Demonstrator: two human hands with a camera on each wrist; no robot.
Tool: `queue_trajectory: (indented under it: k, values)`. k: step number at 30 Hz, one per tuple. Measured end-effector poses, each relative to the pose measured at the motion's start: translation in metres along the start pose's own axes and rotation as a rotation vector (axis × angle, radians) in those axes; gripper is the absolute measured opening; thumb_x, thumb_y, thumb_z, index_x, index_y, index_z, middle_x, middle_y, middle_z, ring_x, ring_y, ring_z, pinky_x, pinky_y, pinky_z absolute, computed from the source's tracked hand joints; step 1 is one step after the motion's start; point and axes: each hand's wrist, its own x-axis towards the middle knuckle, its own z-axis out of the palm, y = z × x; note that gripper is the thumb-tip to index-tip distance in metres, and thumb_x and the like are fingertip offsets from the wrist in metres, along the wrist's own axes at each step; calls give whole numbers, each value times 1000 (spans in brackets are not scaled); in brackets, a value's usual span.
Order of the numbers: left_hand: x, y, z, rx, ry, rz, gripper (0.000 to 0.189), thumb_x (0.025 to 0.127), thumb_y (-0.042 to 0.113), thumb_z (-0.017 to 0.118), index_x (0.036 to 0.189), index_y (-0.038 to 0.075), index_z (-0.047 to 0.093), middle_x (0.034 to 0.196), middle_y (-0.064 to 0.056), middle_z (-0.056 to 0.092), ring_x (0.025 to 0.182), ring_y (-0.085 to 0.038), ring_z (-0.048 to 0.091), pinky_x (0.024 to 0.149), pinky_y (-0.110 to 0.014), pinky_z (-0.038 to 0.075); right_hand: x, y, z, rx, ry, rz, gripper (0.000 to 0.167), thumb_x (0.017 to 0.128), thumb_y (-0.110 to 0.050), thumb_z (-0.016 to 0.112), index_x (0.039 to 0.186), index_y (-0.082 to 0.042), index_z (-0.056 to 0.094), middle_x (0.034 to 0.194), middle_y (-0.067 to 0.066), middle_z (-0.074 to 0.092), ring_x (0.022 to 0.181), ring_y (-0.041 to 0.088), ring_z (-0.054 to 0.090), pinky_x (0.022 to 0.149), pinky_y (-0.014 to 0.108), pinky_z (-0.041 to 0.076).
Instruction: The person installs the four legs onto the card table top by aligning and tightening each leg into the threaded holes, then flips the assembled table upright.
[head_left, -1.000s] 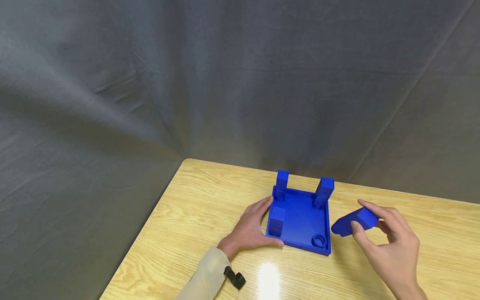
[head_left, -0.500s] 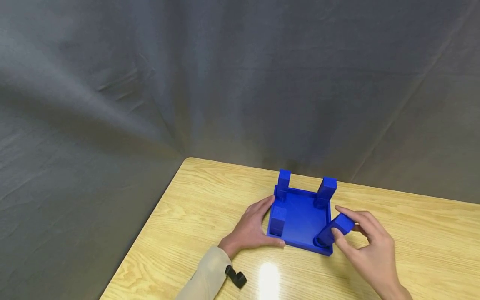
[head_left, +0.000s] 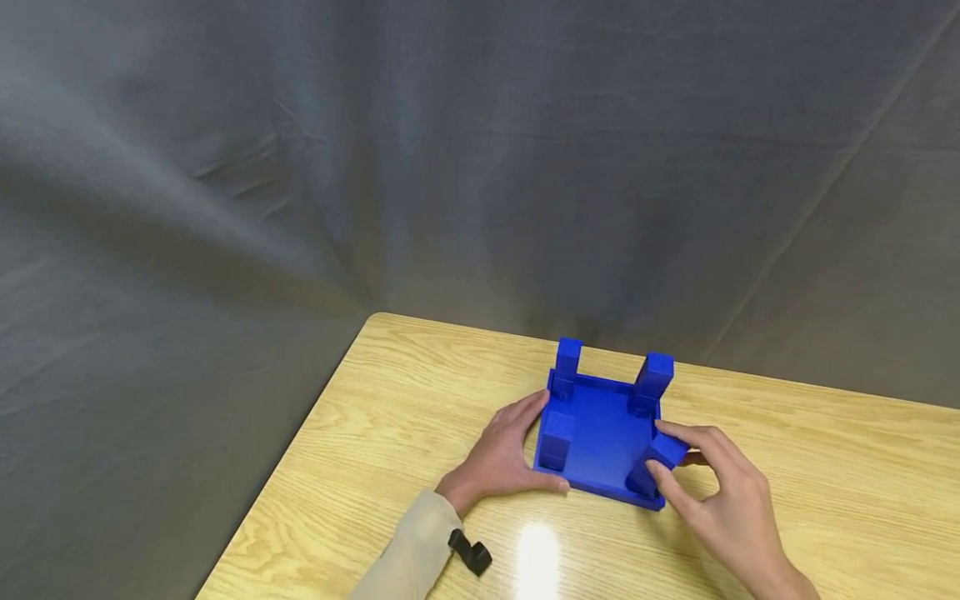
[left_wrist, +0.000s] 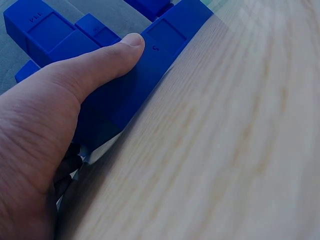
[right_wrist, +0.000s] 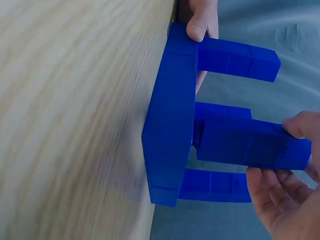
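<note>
A blue square toy tabletop [head_left: 606, 437] with raised rims lies upside down on the wooden table. Blue legs stand at three corners: far left [head_left: 567, 360], far right [head_left: 652, 382] and near left [head_left: 557, 439]. My left hand [head_left: 498, 458] grips the near-left corner, its thumb along the front side and its fingers at the left side. Between thumb and fingertips my right hand [head_left: 727, 500] pinches a fourth leg [right_wrist: 235, 142] by its top end. That leg leans slightly right over the near-right corner, its lower end at the round socket, which it hides.
Wood-grain table [head_left: 405, 400] extends around the piece, with its rounded far-left corner in view. A grey cloth [head_left: 480, 167] hangs behind and to the left. A black strap piece [head_left: 471, 554] sits on the left sleeve.
My right hand has carried the leg leftward from beside the tabletop to its near-right corner, and the leg has tipped more upright. My left hand has stayed in place.
</note>
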Motion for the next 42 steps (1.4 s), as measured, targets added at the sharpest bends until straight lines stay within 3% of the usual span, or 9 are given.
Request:
queue_trajectory:
  k: [6, 10, 16, 24, 32, 37, 42]
  values:
    - [-2, 0, -3, -11, -5, -7, 135, 77, 65, 96, 180, 31, 16, 184, 10, 22, 167, -31, 30, 131, -63, 32, 1, -1, -2, -21, -18, -9, 54, 75, 8, 92, 127, -3, 80, 109, 0, 76, 95, -10, 62, 90, 5, 51]
    - [-2, 0, -3, -9, -7, -5, 134, 78, 65, 95, 180, 30, 16, 184, 10, 22, 167, -31, 29, 132, -63, 31, 1, 1, -5, 10, -8, -48, 45, 85, 6, 81, 129, -3, 80, 109, 1, 77, 97, -6, 62, 93, 7, 48]
    - [-2, -1, -3, -12, -12, -8, 135, 77, 66, 95, 180, 32, 15, 184, 11, 22, 167, -31, 28, 132, -63, 31, 0, 3, -8, 50, -20, -13, 41, 93, 10, 71, 129, -6, 82, 115, -8, 78, 103, -6, 61, 94, 7, 44]
    - [-4, -1, -4, -21, -11, -27, 135, 76, 66, 95, 180, 32, 15, 184, 12, 22, 167, -30, 28, 132, -63, 30, 2, 4, -6, 43, 13, -38, 39, 87, 9, 76, 124, -3, 82, 113, -4, 78, 105, -7, 62, 95, 7, 47]
    - [-3, 0, -3, -26, -15, -26, 135, 76, 65, 96, 180, 33, 16, 184, 12, 22, 168, -28, 27, 133, -62, 29, 0, 6, -4, 25, 50, 44, 34, 79, 8, 87, 111, -1, 79, 110, 1, 75, 102, -11, 61, 92, 4, 47]
    - [-2, 2, -4, -26, -16, -23, 135, 76, 65, 96, 180, 32, 17, 184, 12, 22, 167, -28, 28, 133, -61, 29, -4, 6, 2, 11, 126, 72, 34, 78, -1, 95, 106, 0, 76, 108, -11, 72, 99, -10, 60, 94, 3, 43]
    - [-2, 1, -2, -6, -10, -12, 134, 77, 65, 95, 180, 29, 17, 184, 9, 24, 167, -30, 29, 132, -61, 31, -4, 3, 2, 22, 95, 114, 47, 76, 4, 94, 119, 1, 74, 113, -19, 69, 102, -11, 60, 94, 5, 43]
